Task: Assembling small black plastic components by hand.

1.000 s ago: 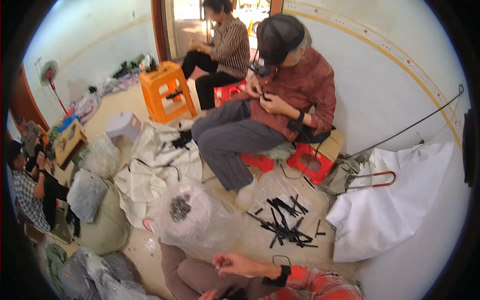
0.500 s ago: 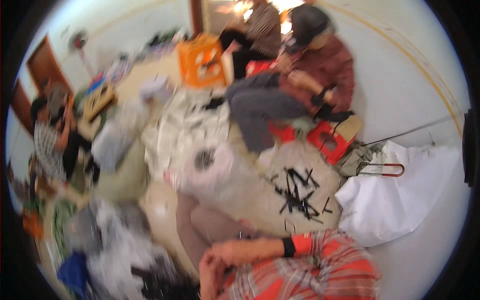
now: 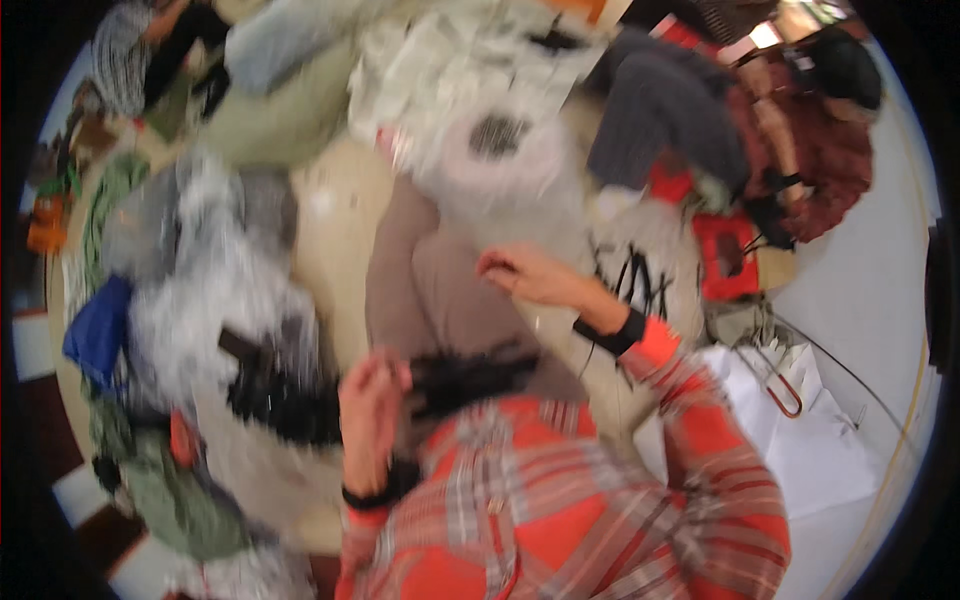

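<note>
In the head view, much is blurred as I look down at my lap. My left hand [image 3: 373, 400] is beside my thigh with its fingers bent together; I cannot tell whether it grips anything. A bunch of black strips [image 3: 475, 380] lies across my brown trousers [image 3: 455, 275], just right of that hand, and a heap of black pieces [image 3: 285, 405] sits close on its other side. My right hand [image 3: 535, 275] is over my other leg, its fingers half curled toward the left; I cannot tell whether something small is between them.

Beyond my knees is a pale plastic bag [image 3: 530, 195] with a patch of small dark bits [image 3: 498, 135] on it. More loose black strips [image 3: 640, 280] lie to the right of my right hand, near a white sack [image 3: 820, 470]. Clear plastic bags [image 3: 215, 310] and a blue bag [image 3: 100, 330] are to my left. A co-worker in a dark red shirt [image 3: 835, 180] sits ahead on the right, near a red stool [image 3: 722, 270].
</note>
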